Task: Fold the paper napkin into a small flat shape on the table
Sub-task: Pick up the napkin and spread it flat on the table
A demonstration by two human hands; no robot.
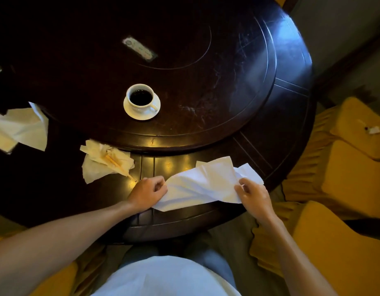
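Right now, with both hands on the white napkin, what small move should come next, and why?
Probably lay the napkin flat on the table and smooth it. It hangs rumpled between the left hand and right hand, each pinching one end, with no crisp fold visible yet.

Cup (141,98) on saucer (135,113), behind napkin (203,184); table (227,82).
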